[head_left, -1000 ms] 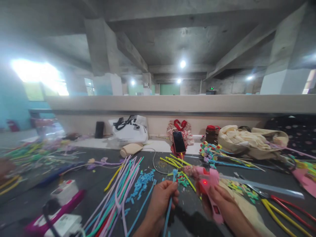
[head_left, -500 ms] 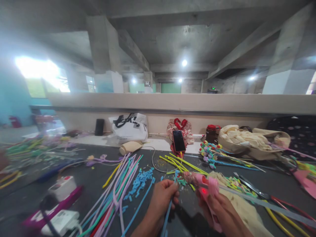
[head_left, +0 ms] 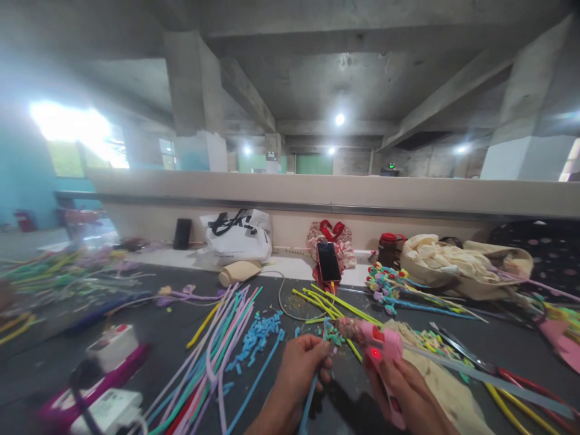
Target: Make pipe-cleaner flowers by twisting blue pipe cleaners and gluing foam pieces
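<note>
My left hand [head_left: 299, 370] pinches a blue pipe cleaner [head_left: 309, 403] between thumb and fingers, its short upper end poking out above the fingertips. In my right hand [head_left: 410, 386] is a pink glue gun [head_left: 385, 347] with a red light lit on its side. Its dirty nozzle points left, close to the upper end of the pipe cleaner; whether they touch I cannot tell. A clear glue stick [head_left: 489, 370] runs out of the gun's back toward the right. Small blue cut pieces [head_left: 260, 337] lie in a pile left of my left hand.
Long pastel pipe cleaners [head_left: 217, 362] lie at left, beside a purple power strip [head_left: 102, 383] with plugs. Yellow-green stems [head_left: 330, 302] lie ahead, below a phone [head_left: 328, 261]. Finished-looking flower stems [head_left: 385, 284], scissors [head_left: 462, 347] and a cloth [head_left: 444, 380] are at right.
Both hands have shifted only slightly, a little to the right. The glue gun's nozzle stays close to the blue pipe cleaner's upper end. Both holds are the same.
</note>
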`<action>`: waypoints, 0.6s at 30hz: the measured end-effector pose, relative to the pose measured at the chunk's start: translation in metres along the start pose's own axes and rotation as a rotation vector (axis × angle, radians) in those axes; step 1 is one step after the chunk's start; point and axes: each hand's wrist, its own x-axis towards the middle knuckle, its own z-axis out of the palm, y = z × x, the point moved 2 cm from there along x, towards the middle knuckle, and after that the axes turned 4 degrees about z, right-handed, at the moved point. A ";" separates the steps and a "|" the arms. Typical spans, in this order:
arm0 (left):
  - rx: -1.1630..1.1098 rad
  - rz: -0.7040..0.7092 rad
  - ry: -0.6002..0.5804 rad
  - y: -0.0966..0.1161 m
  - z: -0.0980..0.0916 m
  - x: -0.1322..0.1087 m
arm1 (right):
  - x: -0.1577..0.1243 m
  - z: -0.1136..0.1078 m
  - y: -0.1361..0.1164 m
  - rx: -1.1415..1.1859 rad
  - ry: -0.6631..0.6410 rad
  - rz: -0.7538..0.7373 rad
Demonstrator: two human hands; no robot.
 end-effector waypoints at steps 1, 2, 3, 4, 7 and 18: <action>0.004 -0.014 -0.006 0.000 0.000 0.001 | 0.000 0.000 -0.001 -0.013 -0.009 -0.007; 0.007 -0.030 -0.010 -0.001 0.000 0.002 | 0.000 0.000 -0.001 -0.019 -0.018 -0.008; 0.005 -0.034 -0.008 -0.001 0.000 0.002 | 0.000 0.000 -0.002 -0.022 -0.026 -0.011; -0.002 -0.029 -0.003 0.000 0.000 0.002 | 0.000 0.001 -0.002 -0.022 -0.032 -0.017; -0.025 0.005 0.001 0.000 -0.001 0.002 | 0.000 0.002 0.000 -0.028 -0.033 -0.037; -0.008 -0.009 0.012 -0.003 -0.003 0.003 | 0.002 0.002 0.004 -0.048 -0.078 -0.072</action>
